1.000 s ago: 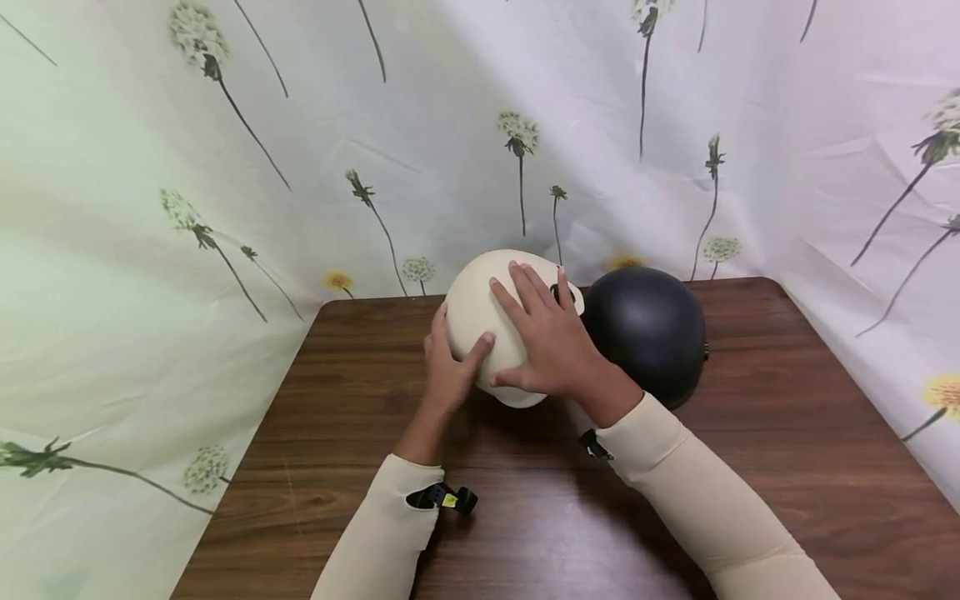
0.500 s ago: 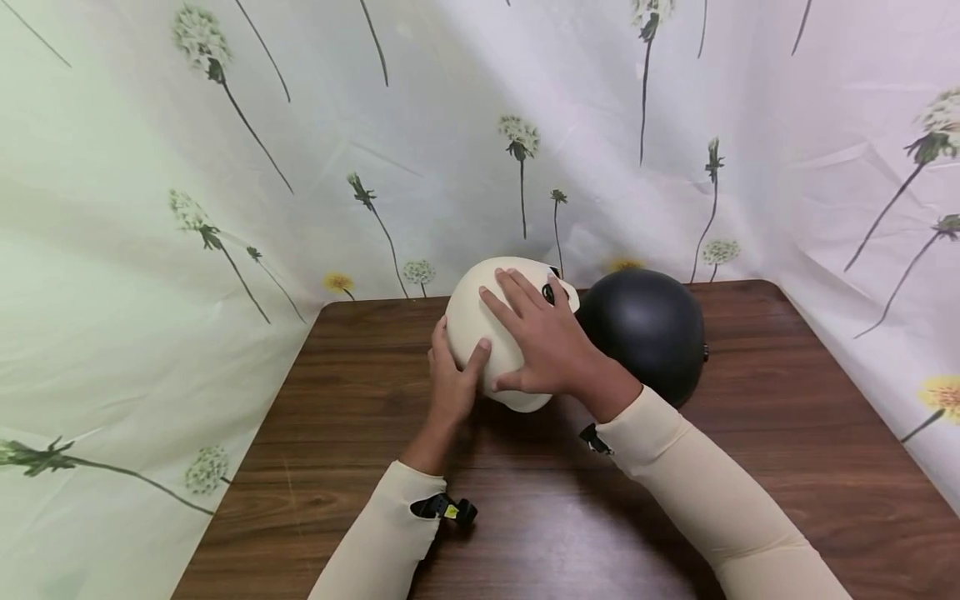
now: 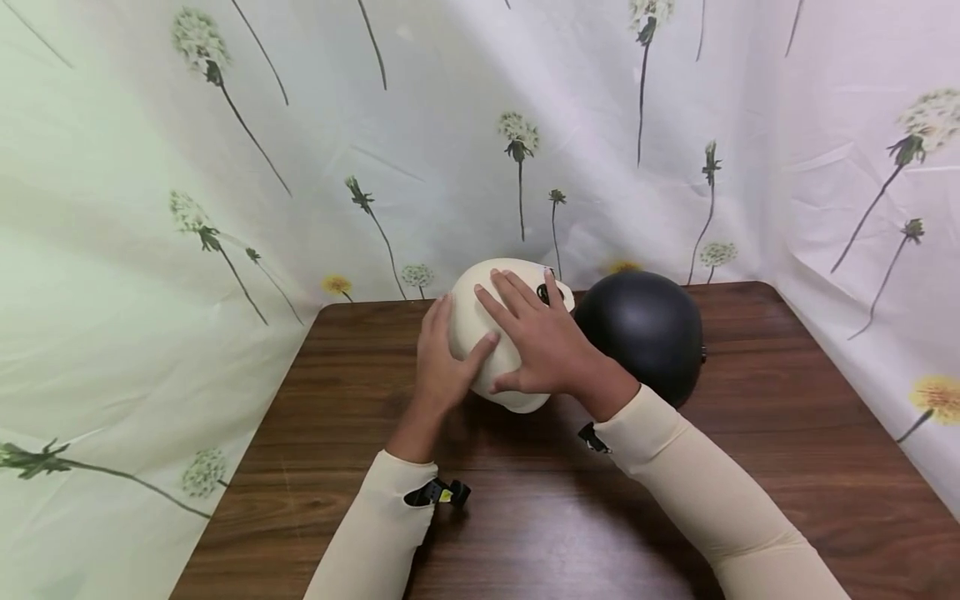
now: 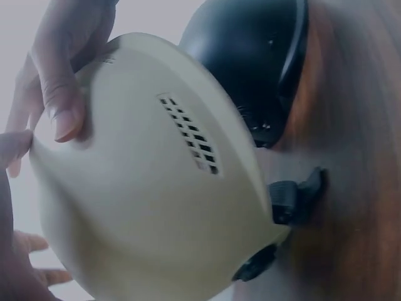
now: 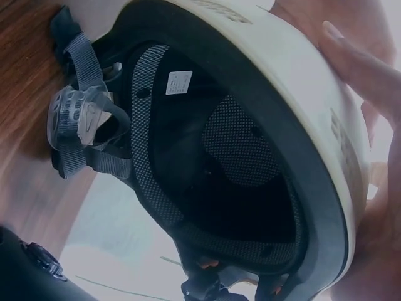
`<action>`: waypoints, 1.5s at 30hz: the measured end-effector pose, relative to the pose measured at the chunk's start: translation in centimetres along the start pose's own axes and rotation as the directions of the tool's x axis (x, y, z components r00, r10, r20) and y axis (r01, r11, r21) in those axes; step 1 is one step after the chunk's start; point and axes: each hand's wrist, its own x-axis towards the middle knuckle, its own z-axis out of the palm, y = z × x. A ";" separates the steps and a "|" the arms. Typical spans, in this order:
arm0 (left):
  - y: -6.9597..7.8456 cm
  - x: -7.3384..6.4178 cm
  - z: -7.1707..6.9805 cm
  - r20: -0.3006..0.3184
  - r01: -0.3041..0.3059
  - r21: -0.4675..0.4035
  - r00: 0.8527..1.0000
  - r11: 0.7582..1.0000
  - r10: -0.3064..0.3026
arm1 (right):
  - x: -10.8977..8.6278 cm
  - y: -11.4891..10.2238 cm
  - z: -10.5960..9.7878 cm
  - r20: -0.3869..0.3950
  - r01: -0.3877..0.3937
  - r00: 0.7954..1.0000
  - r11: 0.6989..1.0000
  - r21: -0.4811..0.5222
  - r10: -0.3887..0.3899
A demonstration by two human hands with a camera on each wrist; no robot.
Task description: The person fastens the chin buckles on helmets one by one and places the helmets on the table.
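A cream helmet (image 3: 472, 321) is tilted on its side above the back of the table, between both hands. My left hand (image 3: 441, 358) grips its left side, thumb on the shell and fingers round the far edge. Spread over the shell's right part, the fingers of my right hand (image 3: 551, 342) hold it, with the thumb low on the near side. The left wrist view shows a slotted vent (image 4: 191, 135) in the shell. Dark padding (image 5: 238, 144) and a white label (image 5: 179, 82) show inside the helmet in the right wrist view, where a clear buckle (image 5: 78, 116) hangs on grey straps.
Just right of the cream helmet, a matte black helmet (image 3: 641, 325) sits dome up on the dark wooden table (image 3: 517, 517). Behind the table hangs a pale cloth (image 3: 450, 150) printed with dandelions. Small black devices (image 3: 438, 493) are strapped to the wrists.
The cream helmet has shifted slightly down and turned a little. My left hand has moved its fingers higher along the helmet's left side. The right hand keeps its place; the black helmet stays put.
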 end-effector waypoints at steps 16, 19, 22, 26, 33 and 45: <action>0.9 0.4 -1.0 0.081 -0.032 0.145 0.997 0.989 0.021 | -1.1 1.2 -0.3 -0.063 -0.016 0.998 0.996 0.090 0.022; 0.8 0.3 -1.2 0.068 -0.043 0.186 0.997 0.982 0.031 | -1.8 1.7 -0.4 -0.103 -0.047 0.993 0.995 0.090 0.057; 0.8 0.2 -1.5 0.065 -0.059 0.237 0.997 0.970 0.045 | -2.4 2.0 -0.6 -0.128 -0.077 0.988 0.993 0.091 0.088; 0.6 0.1 -2.0 0.086 -0.088 0.257 0.994 0.962 0.068 | -3.0 2.4 -0.5 -0.136 -0.098 0.984 0.988 0.117 0.114; 0.0 0.1 -2.8 0.133 -0.085 0.246 0.990 0.966 0.053 | -3.4 2.9 0.6 -0.087 -0.100 0.988 0.965 0.242 0.125; -0.3 -0.1 -3.1 0.175 -0.125 0.237 0.981 0.963 0.084 | -2.9 2.9 0.7 -0.080 -0.033 0.995 0.938 0.344 0.064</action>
